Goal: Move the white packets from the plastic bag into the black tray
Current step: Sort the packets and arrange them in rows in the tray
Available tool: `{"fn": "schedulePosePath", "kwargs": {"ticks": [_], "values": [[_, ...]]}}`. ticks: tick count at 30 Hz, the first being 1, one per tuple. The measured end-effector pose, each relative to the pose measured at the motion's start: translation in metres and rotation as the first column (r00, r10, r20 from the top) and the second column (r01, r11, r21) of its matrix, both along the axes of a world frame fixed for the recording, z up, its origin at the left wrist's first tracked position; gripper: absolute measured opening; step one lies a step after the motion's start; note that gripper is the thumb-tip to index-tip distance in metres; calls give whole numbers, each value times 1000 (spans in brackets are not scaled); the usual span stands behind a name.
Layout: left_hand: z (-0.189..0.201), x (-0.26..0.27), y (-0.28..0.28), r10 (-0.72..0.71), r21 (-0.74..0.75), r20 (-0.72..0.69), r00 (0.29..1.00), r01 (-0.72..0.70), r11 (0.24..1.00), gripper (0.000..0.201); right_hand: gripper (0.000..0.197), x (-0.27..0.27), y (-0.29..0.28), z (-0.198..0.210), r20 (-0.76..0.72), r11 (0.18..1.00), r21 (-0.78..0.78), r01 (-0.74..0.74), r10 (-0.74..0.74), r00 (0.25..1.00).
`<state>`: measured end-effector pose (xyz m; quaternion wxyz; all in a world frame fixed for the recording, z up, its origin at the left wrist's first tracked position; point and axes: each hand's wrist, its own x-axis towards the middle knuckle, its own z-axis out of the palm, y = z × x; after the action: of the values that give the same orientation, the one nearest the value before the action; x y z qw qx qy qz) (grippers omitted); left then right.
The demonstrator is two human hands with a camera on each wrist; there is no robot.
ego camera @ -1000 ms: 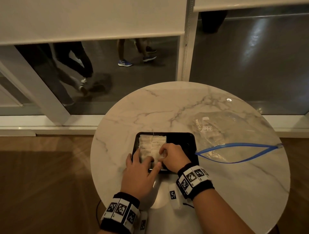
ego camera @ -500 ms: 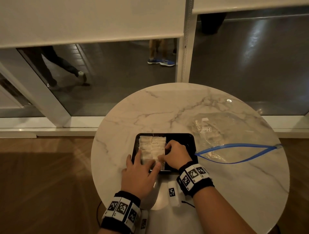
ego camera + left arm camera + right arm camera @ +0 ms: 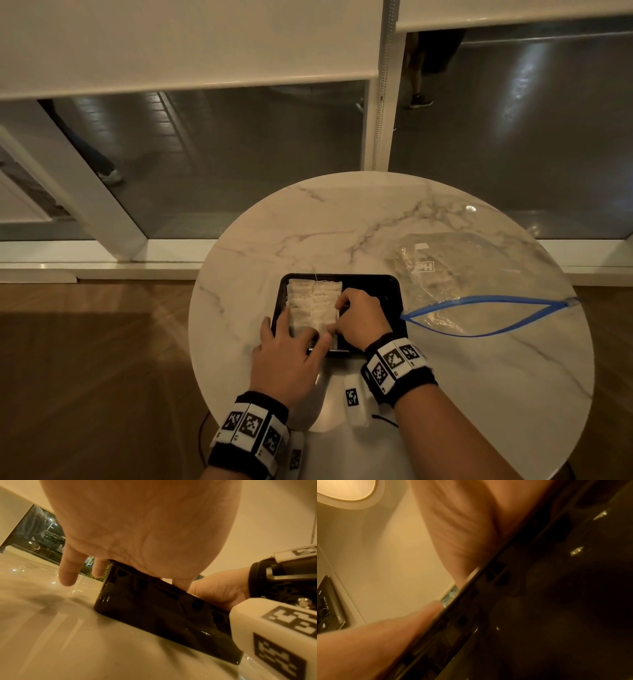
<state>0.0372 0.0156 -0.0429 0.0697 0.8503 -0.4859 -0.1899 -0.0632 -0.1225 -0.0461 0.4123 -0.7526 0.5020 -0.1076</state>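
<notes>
The black tray [image 3: 371, 281] sits near the middle of the round marble table. White packets [image 3: 314, 297] lie in rows in its left half. My left hand [image 3: 294, 329] lies spread over the tray's near left corner, with straight fingers on the nearest packets. My right hand [image 3: 337, 317] is curled at the right edge of the packet rows, fingertips and thumb pinching them. The clear plastic bag [image 3: 459, 274] with a blue zip lies to the right, its mouth toward the tray. From the left wrist I see the tray's outer wall [image 3: 163, 612] under my palm.
The marble table [image 3: 342, 219] stands against a low window with blinds. Its edge curves close behind the bag [image 3: 561, 301]. A white tagged wrist device [image 3: 352, 399] lies near the table's front edge. Wooden floor lies to the left.
Both hands stay at the tray. The right hand's fingers have shifted slightly on the packets. People seen through the glass have walked on.
</notes>
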Motion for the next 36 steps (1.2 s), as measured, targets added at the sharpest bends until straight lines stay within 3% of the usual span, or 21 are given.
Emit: {"fn": "schedulePosePath", "kwargs": {"ticks": [18, 25, 29, 36], "values": [[-2, 1, 0, 1, -13, -1, 1000, -2, 1000, 51, 25, 5, 1, -7, 16, 998, -63, -25, 26, 1000], [4, 1, -3, 2, 56, -23, 1000, -1, 998, 49, 12, -2, 0, 3, 80, 989, -132, 60, -49, 996], [2, 1, -4, 12, 40, -23, 1000, -11, 999, 50, 15, -8, 2, 7, 12, 993, -110, 36, -35, 999], [-16, 12, -6, -45, 1, 33, 998, 45, 999, 87, 31, -6, 9, 8, -59, 999, -27, -19, 17, 998]]}}
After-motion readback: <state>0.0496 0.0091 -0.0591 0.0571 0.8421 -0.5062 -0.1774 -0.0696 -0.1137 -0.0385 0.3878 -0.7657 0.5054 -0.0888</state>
